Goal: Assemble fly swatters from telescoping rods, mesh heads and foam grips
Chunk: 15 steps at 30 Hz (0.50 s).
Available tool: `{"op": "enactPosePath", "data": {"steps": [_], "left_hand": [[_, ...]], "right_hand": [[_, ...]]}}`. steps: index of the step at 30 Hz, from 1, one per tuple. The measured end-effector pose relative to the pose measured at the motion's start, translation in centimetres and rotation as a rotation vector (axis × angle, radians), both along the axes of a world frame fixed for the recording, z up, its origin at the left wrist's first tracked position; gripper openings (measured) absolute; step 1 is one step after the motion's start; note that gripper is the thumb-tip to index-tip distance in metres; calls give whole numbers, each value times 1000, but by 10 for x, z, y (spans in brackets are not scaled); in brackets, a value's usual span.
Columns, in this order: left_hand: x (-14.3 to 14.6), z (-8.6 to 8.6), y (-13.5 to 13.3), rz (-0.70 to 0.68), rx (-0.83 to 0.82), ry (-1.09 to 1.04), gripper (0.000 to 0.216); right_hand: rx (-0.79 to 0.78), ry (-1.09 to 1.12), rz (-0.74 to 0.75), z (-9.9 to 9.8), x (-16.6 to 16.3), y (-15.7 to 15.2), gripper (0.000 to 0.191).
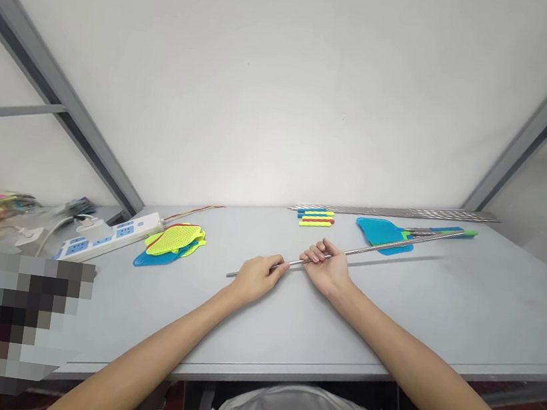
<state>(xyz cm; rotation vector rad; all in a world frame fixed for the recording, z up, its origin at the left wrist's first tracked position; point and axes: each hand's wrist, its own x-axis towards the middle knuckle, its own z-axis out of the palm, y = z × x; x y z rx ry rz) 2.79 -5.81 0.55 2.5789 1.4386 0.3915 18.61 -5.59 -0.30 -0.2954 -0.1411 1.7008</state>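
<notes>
A long thin metal rod (383, 248) runs across the grey table (467, 304) from lower left to upper right. My left hand (256, 278) is closed round the rod near its left end, and a short stub sticks out past it. My right hand (324, 268) pinches the same rod just to the right, fingers curled over it. The two hands nearly touch. A pile of yellow and blue swatter heads (172, 244) lies left of the hands.
A finished blue swatter (385, 233) and coloured handle grips (316, 218) lie at the back. Several spare metal rods (403, 213) rest against the wall. A white power strip (108, 235) and cables sit at the left. A blurred patch covers the lower left corner.
</notes>
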Motion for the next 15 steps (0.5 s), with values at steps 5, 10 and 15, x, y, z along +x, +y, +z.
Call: {"op": "enactPosePath", "data": {"steps": [5,10,15], "left_hand": [[0,0,0,3,4,0,37],[2,2,-2,30,11,7,39],[0,5,-1,121,21,31,47]], "right_hand": [[-11,3,5,1,1,0,26],[-17,-6,3,1,1,-1,25],[-30,-19,-24,0,0,1,24]]}}
